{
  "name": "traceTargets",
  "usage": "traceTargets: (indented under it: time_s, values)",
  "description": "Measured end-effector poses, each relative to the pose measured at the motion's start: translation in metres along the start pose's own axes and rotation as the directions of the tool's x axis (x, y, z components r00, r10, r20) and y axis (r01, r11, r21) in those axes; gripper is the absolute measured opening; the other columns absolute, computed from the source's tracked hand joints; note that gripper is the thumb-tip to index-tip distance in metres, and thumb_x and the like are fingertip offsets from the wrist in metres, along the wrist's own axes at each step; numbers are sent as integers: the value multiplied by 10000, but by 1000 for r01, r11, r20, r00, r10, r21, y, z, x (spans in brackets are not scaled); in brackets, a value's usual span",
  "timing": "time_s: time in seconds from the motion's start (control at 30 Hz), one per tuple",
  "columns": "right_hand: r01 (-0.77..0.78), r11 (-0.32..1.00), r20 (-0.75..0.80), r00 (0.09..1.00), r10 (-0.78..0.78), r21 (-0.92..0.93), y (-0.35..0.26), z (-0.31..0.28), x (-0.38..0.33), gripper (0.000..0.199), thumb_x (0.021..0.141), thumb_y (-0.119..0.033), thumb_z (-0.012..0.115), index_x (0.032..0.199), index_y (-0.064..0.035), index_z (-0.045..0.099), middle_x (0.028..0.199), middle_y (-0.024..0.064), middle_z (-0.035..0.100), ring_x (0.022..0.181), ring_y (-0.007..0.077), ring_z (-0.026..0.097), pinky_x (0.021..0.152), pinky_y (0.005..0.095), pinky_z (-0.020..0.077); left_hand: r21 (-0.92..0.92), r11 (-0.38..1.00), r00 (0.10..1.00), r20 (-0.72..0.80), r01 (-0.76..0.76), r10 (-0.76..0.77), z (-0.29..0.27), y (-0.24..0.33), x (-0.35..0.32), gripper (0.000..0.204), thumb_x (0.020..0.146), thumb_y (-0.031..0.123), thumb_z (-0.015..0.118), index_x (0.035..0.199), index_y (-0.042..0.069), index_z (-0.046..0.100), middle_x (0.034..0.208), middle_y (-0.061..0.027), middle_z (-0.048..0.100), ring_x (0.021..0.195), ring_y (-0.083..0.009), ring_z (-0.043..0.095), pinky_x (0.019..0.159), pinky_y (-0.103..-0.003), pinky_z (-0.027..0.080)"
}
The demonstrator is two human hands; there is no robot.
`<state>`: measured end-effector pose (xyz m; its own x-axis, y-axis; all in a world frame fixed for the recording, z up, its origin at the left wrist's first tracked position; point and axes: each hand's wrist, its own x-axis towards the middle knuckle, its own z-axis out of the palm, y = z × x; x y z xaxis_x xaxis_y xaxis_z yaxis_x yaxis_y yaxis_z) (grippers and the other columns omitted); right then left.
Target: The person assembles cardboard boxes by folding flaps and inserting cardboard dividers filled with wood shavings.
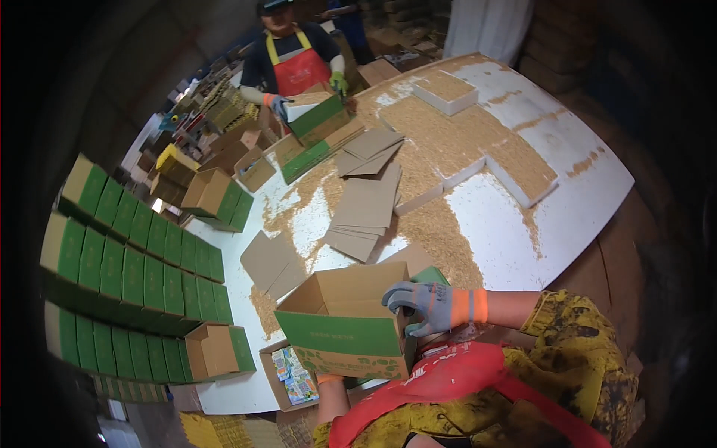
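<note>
An open green-and-brown cardboard box point(340, 332) is tilted in front of me. My right hand point(429, 305), in a grey glove with an orange cuff, is closed over the box's right wall, with the thumb outside it. Only the orange cuff of my left hand point(328, 379) shows below the box's lower edge; its fingers are hidden behind the box. Just left of that cuff stands another open carton point(270, 373) with colourful printed packets point(295, 377) inside. Flat brown cardboard sheets point(366, 198) lie beyond the box.
Wood shavings point(426, 134) cover much of the white table point(478, 224), around low white frames point(515, 183). Green boxes point(142, 276) stand in rows at the left, with an open box point(213, 351) beside them. Across the table, a gloved person point(299, 71) handles another green box point(321, 119).
</note>
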<state>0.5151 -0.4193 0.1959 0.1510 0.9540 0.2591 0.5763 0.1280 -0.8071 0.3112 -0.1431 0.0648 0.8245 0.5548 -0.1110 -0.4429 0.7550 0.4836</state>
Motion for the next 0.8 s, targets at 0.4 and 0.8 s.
traceTargets:
  time_s: [0.4, 0.8]
  values:
    - [177, 914, 231, 968, -96, -364, 84, -11, -26, 314, 670, -149, 675, 960, -105, 561, 1039, 104, 512, 973, 315, 504, 850, 437, 434, 238, 944, 948, -273, 230, -163, -20, -9, 21, 479, 1045, 355, 352, 1369, 20, 460, 1245, -96, 558, 1093, -189, 541, 981, -325, 440]
    - [-280, 948, -530, 832, 162, -149, 147, -47, -88, 720, 872, -251, 644, 1477, -55, 306, 1521, 182, 312, 1350, 356, 372, 1130, 433, 299, 982, -94, 924, -121, 166, 364, -3, 27, 25, 447, 970, 161, 537, 1371, -23, 465, 1354, -158, 530, 1244, -236, 494, 1070, -356, 368]
